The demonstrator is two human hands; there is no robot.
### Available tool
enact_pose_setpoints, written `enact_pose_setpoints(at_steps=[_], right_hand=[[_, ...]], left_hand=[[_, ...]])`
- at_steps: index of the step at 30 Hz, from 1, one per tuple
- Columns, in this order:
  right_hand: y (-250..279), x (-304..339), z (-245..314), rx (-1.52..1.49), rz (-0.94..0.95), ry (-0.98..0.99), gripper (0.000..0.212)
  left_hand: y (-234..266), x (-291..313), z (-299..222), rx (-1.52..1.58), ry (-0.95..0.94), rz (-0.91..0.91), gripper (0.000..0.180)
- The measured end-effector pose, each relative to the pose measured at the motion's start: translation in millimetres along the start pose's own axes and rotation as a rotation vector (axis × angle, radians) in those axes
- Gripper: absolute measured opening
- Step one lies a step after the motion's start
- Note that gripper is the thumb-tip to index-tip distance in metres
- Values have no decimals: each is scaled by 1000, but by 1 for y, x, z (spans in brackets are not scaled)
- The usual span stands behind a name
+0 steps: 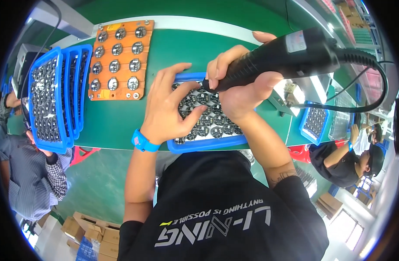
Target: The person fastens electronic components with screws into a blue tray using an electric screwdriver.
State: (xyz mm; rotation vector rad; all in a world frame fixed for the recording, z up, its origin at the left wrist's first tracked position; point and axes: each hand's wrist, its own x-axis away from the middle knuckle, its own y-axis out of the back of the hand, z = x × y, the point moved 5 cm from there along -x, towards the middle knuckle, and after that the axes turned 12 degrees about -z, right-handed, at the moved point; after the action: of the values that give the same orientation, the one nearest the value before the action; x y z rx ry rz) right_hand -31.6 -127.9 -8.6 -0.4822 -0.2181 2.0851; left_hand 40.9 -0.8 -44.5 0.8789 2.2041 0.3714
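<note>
A black corded electric screwdriver (273, 56) is gripped in my right hand (243, 93), its tip pointing down and left toward a blue tray (204, 145). Small round black circuit boards (217, 131) fill that tray in rows on a white liner. My left hand (167, 106), with a blue wristband (145, 142), rests over the tray's left side. Its fingers are spread, the index finger and thumb apart around boards close to the tool's tip. Whether those fingertips press on a board I cannot tell. The exact contact point of the tip is hidden.
An orange fixture plate (121, 52) with several round boards lies at the back left. Stacked blue trays (47, 100) stand further left. At right are a metal box (291, 93), the screwdriver's looping cable (382, 82) and another filled tray (315, 124). People sit on both sides.
</note>
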Motion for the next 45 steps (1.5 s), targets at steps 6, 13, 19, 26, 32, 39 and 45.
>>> enact_pose_setpoints(at_steps=[6,13,19,26,32,39,45], right_hand=[[-2,5,-10,21,22,-10,87],[-3,8,-8,57,54,-26,87],[-2,9,-8,43,62,-13,86],[-1,9,-6,32,65,9,84],[-2,11,-8,38,56,13,84],[-1,11,-10,8,50,25,85],[-11,9,-10,-48,149,78,75]], left_hand=[[1,0,1,-1,18,1,36],[1,0,0,-5,16,8,34],[0,-1,0,-12,28,21,34],[0,-2,-1,-12,20,23,33],[0,-1,0,-25,17,21,34],[-1,-1,-1,-22,12,23,34],[0,-1,-2,-41,18,20,32]])
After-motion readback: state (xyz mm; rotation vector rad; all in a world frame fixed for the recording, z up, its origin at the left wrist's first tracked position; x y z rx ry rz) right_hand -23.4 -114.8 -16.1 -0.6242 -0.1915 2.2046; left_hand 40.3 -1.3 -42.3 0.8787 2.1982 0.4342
